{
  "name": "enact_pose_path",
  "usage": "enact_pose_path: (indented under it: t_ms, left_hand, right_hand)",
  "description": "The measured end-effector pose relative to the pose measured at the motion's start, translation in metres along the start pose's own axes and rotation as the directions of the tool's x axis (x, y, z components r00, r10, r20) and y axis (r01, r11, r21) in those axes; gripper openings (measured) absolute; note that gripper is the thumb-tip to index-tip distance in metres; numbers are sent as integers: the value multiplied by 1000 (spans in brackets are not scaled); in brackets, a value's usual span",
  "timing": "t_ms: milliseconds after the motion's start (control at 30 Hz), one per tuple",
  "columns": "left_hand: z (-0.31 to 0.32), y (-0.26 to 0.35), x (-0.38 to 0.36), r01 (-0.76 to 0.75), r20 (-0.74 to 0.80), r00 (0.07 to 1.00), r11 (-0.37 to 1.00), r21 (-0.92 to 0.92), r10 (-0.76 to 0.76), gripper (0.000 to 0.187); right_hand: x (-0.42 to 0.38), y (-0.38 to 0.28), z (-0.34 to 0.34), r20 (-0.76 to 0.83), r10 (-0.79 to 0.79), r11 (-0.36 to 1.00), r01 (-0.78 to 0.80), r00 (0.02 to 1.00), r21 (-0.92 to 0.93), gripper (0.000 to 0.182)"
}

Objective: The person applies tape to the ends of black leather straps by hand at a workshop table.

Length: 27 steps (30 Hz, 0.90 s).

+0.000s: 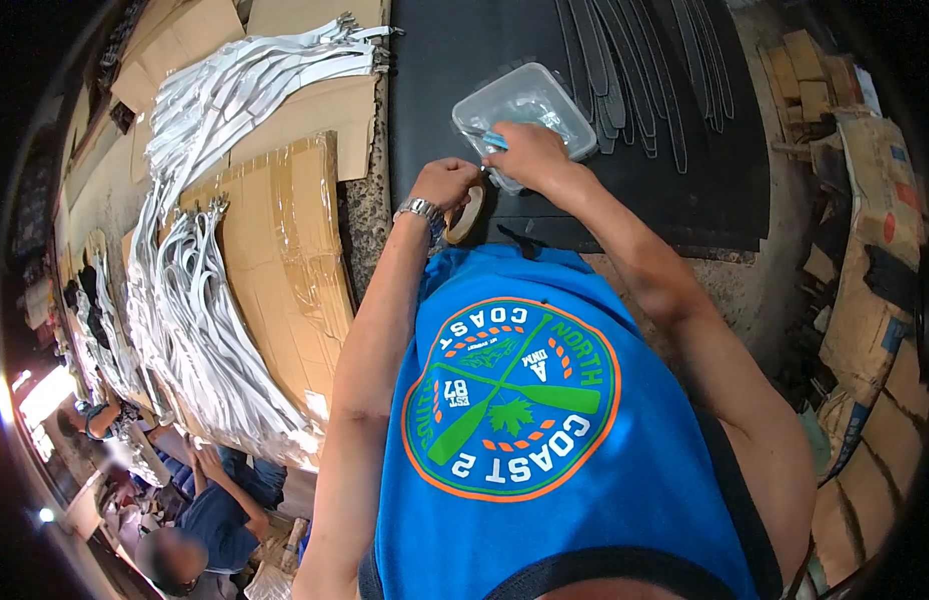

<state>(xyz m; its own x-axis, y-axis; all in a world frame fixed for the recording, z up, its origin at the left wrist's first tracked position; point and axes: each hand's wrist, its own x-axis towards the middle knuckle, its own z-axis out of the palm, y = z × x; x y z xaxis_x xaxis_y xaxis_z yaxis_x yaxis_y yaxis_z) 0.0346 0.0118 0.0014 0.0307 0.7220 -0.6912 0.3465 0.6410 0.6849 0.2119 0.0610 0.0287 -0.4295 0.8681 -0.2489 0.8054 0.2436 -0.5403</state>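
Observation:
My right hand point(532, 157) is closed around a light-blue-handled tool point(495, 140) with a thin metallic end; its exact kind is too small to make out. The tool and hand are over the near left part of a clear plastic container point(524, 90). Close by on the left, my left hand point(447, 184), with a metal watch point(420, 208) on the wrist, has its fingers pressed together. Whatever they pinch is hidden. A tan ring like a roll of tape point(466, 217) is right against the underside of that hand, between it and my blue shirt.
Long black straps point(624, 70) lie on the black worktop point(439, 90) beyond the container. White straps point(219, 290) with metal ends are heaped on cardboard point(294, 220) to the left. Another person point(219, 520) sits at the lower left. Cardboard boxes point(874, 190) stand on the right.

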Motion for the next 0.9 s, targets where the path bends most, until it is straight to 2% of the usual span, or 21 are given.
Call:
enact_pose_path:
  t_ms: [100,200,300,400,500,600,900]
  left_hand:
    - [2,-9,7,-23,20,999,992,-122,25,18]
    - [2,-11,8,-11,29,999,987,-161,16,15]
    - [3,-7,4,7,32,999,985,-175,-2,14]
    - [4,-5,2,12,27,1000,979,-205,-7,13]
    - [2,-12,6,-17,54,998,971,-238,30,13]
    - [2,-7,3,-7,21,1000,970,-242,12,14]
    - [1,-11,8,-61,12,998,987,-149,64,17]
  right_hand:
    - [-22,4,-15,26,86,985,-89,996,147,44]
    - [-64,18,-12,71,71,899,-95,995,428,42]
    - [-95,48,21,205,-97,736,-68,974,674,43]
    - [-107,53,49,309,5,629,-243,951,738,41]
    - [-102,46,55,395,45,567,-349,918,746,40]
    - [-92,40,57,476,-12,399,-432,880,809,41]
    - [-78,32,64,486,7,310,-464,874,830,37]
